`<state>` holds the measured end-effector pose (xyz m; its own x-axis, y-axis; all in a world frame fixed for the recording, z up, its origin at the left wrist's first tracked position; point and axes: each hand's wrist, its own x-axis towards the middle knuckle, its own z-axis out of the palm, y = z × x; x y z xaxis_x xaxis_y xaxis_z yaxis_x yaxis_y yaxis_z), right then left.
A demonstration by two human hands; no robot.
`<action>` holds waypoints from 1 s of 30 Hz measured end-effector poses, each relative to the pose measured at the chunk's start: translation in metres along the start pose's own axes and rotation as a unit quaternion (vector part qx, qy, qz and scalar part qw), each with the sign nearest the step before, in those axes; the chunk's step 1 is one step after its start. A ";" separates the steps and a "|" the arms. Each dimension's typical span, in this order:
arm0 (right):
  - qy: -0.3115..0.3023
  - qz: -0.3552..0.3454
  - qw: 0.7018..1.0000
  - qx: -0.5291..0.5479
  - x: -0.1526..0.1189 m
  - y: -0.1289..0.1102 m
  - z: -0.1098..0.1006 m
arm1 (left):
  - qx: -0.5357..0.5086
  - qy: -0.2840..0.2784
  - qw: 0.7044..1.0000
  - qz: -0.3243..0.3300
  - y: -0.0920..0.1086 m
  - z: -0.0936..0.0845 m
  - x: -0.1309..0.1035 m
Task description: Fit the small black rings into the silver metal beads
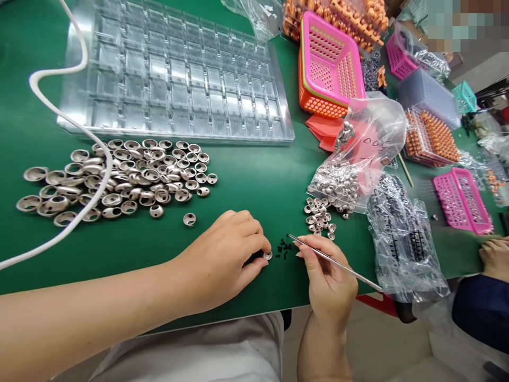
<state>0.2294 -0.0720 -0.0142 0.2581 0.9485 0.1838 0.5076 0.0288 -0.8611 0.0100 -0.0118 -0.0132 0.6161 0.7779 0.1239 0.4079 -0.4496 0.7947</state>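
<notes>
My left hand (233, 252) rests near the table's front edge, thumb and fingers pinching a small silvery metal ring-shaped part (268, 255). In my right hand (328, 268) is a thin metal rod (338, 262), held like a pen, its tip pointing left and away from me. Several tiny black pieces (283, 248) lie on the green mat between the two hands, close to the rod's tip. Beyond my left hand spreads a big pile of silvery rings with holes (131, 178), one lying apart. Past my right hand sits a smaller heap of metal rings (318, 215).
A clear compartment tray (178, 74) lies at the back left; a white cable (55, 109) crosses the ring pile. Pink baskets (332, 53) stand behind bagged metal parts (345, 170). A bag of black parts (405, 239) lies right. Another person's hand (497, 257) is at the far right.
</notes>
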 end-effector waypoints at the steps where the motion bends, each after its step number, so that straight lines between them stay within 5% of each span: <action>1: 0.004 -0.001 1.000 0.003 0.000 0.000 0.000 | 0.000 0.001 1.000 0.000 0.000 0.000 0.000; 30: 0.003 -0.018 0.999 -0.032 0.000 0.001 0.000 | -0.001 0.004 1.000 0.004 0.000 0.000 -0.001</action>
<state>0.2303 -0.0719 -0.0146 0.2425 0.9454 0.2176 0.5677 0.0436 -0.8221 0.0092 -0.0124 -0.0129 0.6136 0.7778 0.1362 0.4004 -0.4552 0.7953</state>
